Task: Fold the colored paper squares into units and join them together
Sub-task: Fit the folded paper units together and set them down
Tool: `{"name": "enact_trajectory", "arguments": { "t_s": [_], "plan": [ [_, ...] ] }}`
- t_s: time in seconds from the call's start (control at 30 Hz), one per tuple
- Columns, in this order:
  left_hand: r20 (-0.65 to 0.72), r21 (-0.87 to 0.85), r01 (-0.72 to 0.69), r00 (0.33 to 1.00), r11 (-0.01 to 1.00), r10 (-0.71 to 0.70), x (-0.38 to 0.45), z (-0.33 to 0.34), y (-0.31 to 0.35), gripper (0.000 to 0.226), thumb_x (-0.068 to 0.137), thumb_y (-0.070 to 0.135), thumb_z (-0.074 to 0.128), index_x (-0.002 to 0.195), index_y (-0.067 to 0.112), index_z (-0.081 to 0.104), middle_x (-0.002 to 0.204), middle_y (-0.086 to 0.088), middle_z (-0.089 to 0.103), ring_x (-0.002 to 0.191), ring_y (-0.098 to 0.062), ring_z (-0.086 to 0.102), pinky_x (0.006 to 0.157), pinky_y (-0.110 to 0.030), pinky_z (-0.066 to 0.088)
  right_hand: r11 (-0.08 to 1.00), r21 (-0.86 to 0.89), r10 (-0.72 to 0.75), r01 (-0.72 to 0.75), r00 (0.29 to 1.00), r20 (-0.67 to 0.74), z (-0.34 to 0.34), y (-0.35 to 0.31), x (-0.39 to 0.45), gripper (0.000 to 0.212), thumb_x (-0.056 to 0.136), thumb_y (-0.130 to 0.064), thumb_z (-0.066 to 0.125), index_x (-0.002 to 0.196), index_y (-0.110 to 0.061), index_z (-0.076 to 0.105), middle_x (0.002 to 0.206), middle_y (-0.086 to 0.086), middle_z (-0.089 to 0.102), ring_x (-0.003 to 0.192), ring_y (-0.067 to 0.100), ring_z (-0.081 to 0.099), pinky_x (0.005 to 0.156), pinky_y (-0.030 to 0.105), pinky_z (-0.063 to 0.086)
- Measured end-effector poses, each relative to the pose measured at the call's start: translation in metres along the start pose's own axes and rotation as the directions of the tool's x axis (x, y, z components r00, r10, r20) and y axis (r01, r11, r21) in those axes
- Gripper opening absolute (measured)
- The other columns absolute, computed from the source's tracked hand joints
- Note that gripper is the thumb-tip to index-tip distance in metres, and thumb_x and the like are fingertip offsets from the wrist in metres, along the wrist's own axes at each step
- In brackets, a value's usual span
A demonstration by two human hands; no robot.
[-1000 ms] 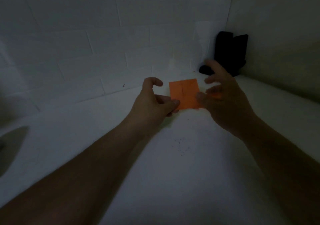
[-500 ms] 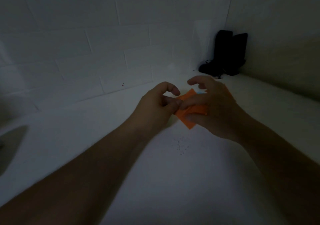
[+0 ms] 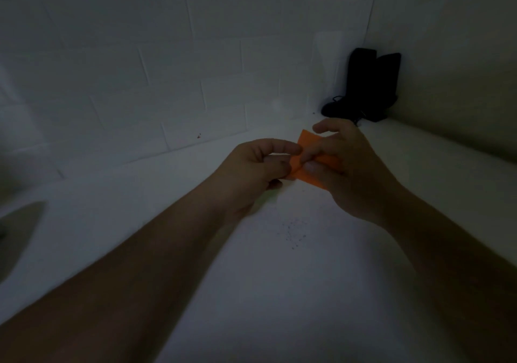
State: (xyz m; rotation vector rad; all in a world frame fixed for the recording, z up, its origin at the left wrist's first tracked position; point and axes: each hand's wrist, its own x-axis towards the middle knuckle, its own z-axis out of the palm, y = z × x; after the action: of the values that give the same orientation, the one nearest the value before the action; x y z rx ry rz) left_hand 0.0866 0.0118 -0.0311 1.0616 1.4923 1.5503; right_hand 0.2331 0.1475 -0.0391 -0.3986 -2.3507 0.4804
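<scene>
**Orange square mid-fold, both hands on it**

One orange paper [image 3: 307,176] in view, held just above the white counter [image 3: 307,278], roughly frame centre. Left hand [image 3: 251,172] pinches its 9 o'clock edge, thumb against fingers. Right hand [image 3: 344,167] has its fingers curled over the 3 o'clock side, clamped on the sheet. My read: one hand anchors while the other sets a crease. Dim light, fold line unclear. Count: one paper, two hands, no finished units visible. Dark object [image 3: 369,83] at 1 o'clock in the corner.
</scene>
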Motion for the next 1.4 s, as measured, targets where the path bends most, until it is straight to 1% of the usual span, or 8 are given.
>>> {"name": "enact_trajectory", "arguments": {
  "t_s": [0.17, 0.4, 0.63, 0.87, 0.97, 1.07, 1.23, 1.4],
  "plan": [
    [0.044, 0.02, -0.018, 0.999, 1.0, 0.017, 0.001, -0.002, -0.002, 0.035, 0.095, -0.006, 0.057, 0.125, 0.006, 0.07, 0.115, -0.016, 0.076, 0.101, -0.022, 0.068, 0.08, -0.024, 0.049, 0.999, 0.033, -0.004, 0.004, 1.0, 0.013, -0.001, -0.005, -0.002, 0.028, 0.075, -0.035, 0.079, 0.094, -0.05, 0.064, 0.141, -0.003, 0.041, 0.116, 0.021, 0.051, 0.1, 0.05, 0.045],
    [0.092, 0.062, -0.041, 0.995, 0.997, 0.035, 0.002, -0.005, -0.003, 0.043, 0.094, -0.012, 0.057, 0.13, 0.007, 0.067, 0.116, -0.012, 0.076, 0.117, -0.031, 0.069, 0.082, -0.023, 0.053, 0.997, 0.063, 0.05, -0.05, 0.999, 0.009, -0.002, -0.005, -0.001, 0.031, 0.07, -0.034, 0.088, 0.075, -0.057, 0.066, 0.137, -0.017, 0.038, 0.116, 0.013, 0.046, 0.103, 0.042, 0.042],
    [0.112, 0.089, -0.088, 0.991, 0.992, 0.078, 0.001, -0.004, -0.003, 0.054, 0.089, -0.021, 0.05, 0.135, 0.003, 0.063, 0.12, -0.017, 0.074, 0.116, -0.027, 0.07, 0.085, -0.022, 0.055, 0.987, 0.108, 0.116, -0.12, 0.992, 0.042, -0.007, -0.009, 0.0, 0.018, 0.079, -0.022, 0.082, 0.081, -0.036, 0.071, 0.121, -0.008, 0.05, 0.099, -0.024, 0.044, 0.074, -0.007, 0.03],
    [0.121, 0.035, -0.115, 0.987, 0.993, 0.11, 0.001, -0.002, -0.004, 0.058, 0.086, -0.025, 0.047, 0.136, 0.0, 0.061, 0.124, -0.017, 0.073, 0.118, -0.027, 0.069, 0.095, -0.028, 0.056, 0.974, 0.161, 0.165, -0.16, 0.986, -0.018, -0.006, -0.015, 0.0, 0.018, 0.081, -0.028, 0.081, 0.075, -0.038, 0.067, 0.096, -0.016, 0.059, 0.087, -0.013, 0.053, 0.069, -0.003, 0.033],
    [0.126, 0.043, -0.149, 0.982, 0.988, 0.142, -0.001, 0.001, -0.004, 0.058, 0.087, -0.022, 0.055, 0.134, 0.012, 0.062, 0.119, -0.013, 0.075, 0.118, -0.03, 0.069, 0.107, -0.045, 0.05, 0.939, 0.311, 0.169, -0.148, 0.985, -0.042, -0.007, -0.021, -0.001, 0.02, 0.082, -0.016, 0.08, 0.071, -0.029, 0.069, 0.079, -0.009, 0.063, 0.076, -0.008, 0.059, 0.063, 0.006, 0.044],
    [0.087, 0.019, -0.143, 0.986, 0.99, 0.141, 0.0, 0.004, -0.004, 0.051, 0.089, -0.017, 0.063, 0.127, 0.017, 0.06, 0.113, -0.008, 0.078, 0.11, -0.023, 0.073, 0.096, -0.036, 0.054, 0.91, 0.402, 0.129, -0.097, 0.99, -0.052, -0.01, -0.028, 0.0, 0.025, 0.083, 0.0, 0.075, 0.069, -0.019, 0.068, 0.07, -0.007, 0.061, 0.065, -0.009, 0.06, 0.057, 0.006, 0.045],
    [-0.023, -0.182, -0.133, 0.991, 0.974, 0.131, -0.001, 0.01, -0.003, 0.038, 0.088, -0.014, 0.067, 0.121, 0.004, 0.066, 0.105, -0.011, 0.078, 0.099, -0.019, 0.075, 0.084, -0.023, 0.057, 0.879, 0.469, 0.135, -0.081, 0.987, -0.082, -0.011, -0.029, -0.001, 0.03, 0.084, -0.003, 0.075, 0.073, -0.03, 0.067, 0.08, -0.03, 0.065, 0.078, -0.012, 0.061, 0.066, 0.004, 0.046],
    [-0.086, -0.123, -0.136, 0.988, 0.983, 0.126, -0.001, 0.011, -0.001, 0.029, 0.091, -0.007, 0.068, 0.11, 0.014, 0.074, 0.098, -0.004, 0.079, 0.093, -0.013, 0.074, 0.086, -0.026, 0.059, 0.928, 0.341, 0.205, -0.152, 0.971, -0.122, -0.007, -0.018, 0.001, 0.018, 0.08, -0.025, 0.082, 0.082, -0.038, 0.07, 0.118, -0.007, 0.055, 0.099, -0.006, 0.054, 0.07, 0.006, 0.046]
  ]
}}
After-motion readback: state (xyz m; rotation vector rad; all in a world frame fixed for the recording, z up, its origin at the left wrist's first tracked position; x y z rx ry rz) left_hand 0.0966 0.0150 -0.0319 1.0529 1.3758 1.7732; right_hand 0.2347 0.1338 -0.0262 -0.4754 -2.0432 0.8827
